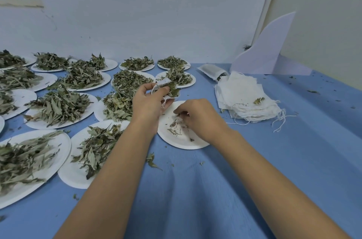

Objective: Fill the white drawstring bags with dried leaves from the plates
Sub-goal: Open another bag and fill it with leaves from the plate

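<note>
Leaves (174, 90) could have spilled if the bag (163, 82) your left hand (148, 101) gripped tipped while your right hand (197, 119) pinched crumbs (175, 125).

white plates (182, 143), blue tablecloth (195, 189)

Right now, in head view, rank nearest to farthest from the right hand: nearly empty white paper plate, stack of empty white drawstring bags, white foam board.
1. Nearly empty white paper plate, under the right hand.
2. Stack of empty white drawstring bags, to its right.
3. White foam board, far back right.
</note>
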### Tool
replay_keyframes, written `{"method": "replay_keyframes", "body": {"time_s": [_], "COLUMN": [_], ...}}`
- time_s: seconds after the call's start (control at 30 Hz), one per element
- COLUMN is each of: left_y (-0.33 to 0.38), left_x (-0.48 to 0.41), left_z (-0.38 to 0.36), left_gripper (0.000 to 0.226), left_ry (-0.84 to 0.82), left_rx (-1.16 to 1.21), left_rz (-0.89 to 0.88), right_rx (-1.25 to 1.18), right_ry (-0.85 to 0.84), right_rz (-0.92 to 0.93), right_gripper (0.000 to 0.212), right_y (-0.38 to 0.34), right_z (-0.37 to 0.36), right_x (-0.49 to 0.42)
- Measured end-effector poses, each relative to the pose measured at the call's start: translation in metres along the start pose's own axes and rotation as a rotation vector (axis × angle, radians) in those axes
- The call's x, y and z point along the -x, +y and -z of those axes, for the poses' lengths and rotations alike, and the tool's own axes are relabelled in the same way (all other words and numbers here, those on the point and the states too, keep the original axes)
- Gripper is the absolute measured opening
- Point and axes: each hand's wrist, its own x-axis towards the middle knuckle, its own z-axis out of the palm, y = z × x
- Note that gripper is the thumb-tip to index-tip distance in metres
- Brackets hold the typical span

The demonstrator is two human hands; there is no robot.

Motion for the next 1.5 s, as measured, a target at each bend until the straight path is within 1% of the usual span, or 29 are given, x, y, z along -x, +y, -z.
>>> {"method": "replay_keyframes", "body": {"time_s": [0.1,0.17,0.23,0.3,0.37,0.4,0.53,0.67,0.77,0.8,0.93,1.0,1.07,1.13,1.17,1.23,1.27,1.33,1.37,1.4,1.47,1.5], "left_y": [0.000,-0.001,-0.002,-0.004,-0.005,-0.006,-0.005,-0.005,-0.004,-0.005,-0.008,-0.009,-0.008,-0.006,-0.005,-0.001,0.000,0.002,0.002,0.003,0.003,0.004], "left_x": [0.000,0.001,0.001,0.003,0.006,0.007,0.010,0.011,0.012,0.014,0.017,0.016,0.014,0.012,0.011,0.009,0.008,0.008,0.009,0.009,0.010,0.010], "left_z": [0.001,0.001,0.000,-0.001,-0.003,-0.003,-0.005,-0.007,-0.010,-0.011,-0.013,-0.012,-0.010,-0.008,-0.007,-0.006,-0.005,-0.005,-0.006,-0.006,-0.007,-0.007], "left_gripper": [0.023,0.023,0.023,0.022,0.021,0.020,0.018,0.017,0.014,0.014,0.017,0.018,0.018,0.018,0.018,0.017,0.017,0.017,0.017,0.018,0.018,0.018], "left_ry": [0.002,0.000,-0.001,0.001,-0.011,-0.024,-0.111,-0.188,-0.227,-0.248,-0.282,-0.268,-0.240,-0.212,-0.196,-0.153,-0.133,-0.112,-0.109,-0.109,-0.124,-0.135], "left_rx": [-0.006,-0.012,-0.015,-0.038,-0.062,-0.067,-0.063,-0.073,-0.035,-0.020,-0.046,-0.004,0.032,0.061,0.079,0.099,0.099,0.100,0.102,0.103,0.098,0.094], "left_rz": [-0.002,-0.002,-0.006,-0.013,-0.009,-0.004,0.043,0.098,0.136,0.150,0.141,0.157,0.182,0.186,0.183,0.186,0.193,0.207,0.212,0.217,0.228,0.235], "right_rx": [-0.102,-0.200,-0.368,-0.609,-0.846,-0.886,-0.809,-0.804,-0.779,-0.737,-0.341,-0.270,-0.253,-0.326,-0.424,-0.716,-0.863,-1.045,-1.083,-1.068,-0.922,-0.870], "right_ry": [0.043,0.123,0.269,0.381,0.417,0.414,0.386,0.468,0.522,0.531,0.521,0.472,0.418,0.377,0.361,0.344,0.353,0.406,0.437,0.465,0.477,0.438], "right_rz": [0.005,-0.038,-0.129,-0.191,-0.209,-0.221,-0.287,-0.238,-0.223,-0.232,-0.252,-0.248,-0.210,-0.147,-0.125,-0.146,-0.171,-0.210,-0.225,-0.243,-0.286,-0.303], "right_gripper": [0.027,0.023,0.018,0.019,0.026,0.027,0.019,0.016,0.016,0.018,0.043,0.048,0.049,0.049,0.050,0.047,0.042,0.029,0.026,0.025,0.018,0.013], "right_y": [-0.004,-0.005,-0.004,-0.004,-0.006,-0.007,-0.008,-0.010,-0.014,-0.015,-0.010,-0.007,-0.007,-0.008,-0.009,-0.009,-0.007,-0.005,-0.005,-0.004,0.000,0.001], "right_z": [0.002,0.005,0.012,0.020,0.027,0.029,0.027,0.025,0.019,0.017,0.008,0.008,0.009,0.012,0.015,0.021,0.024,0.028,0.029,0.029,0.029,0.029], "right_x": [0.001,0.001,-0.001,-0.002,-0.001,0.000,0.001,0.002,0.002,0.003,0.002,0.001,0.001,0.002,0.002,0.002,0.001,0.000,0.000,0.000,-0.001,-0.001]}}
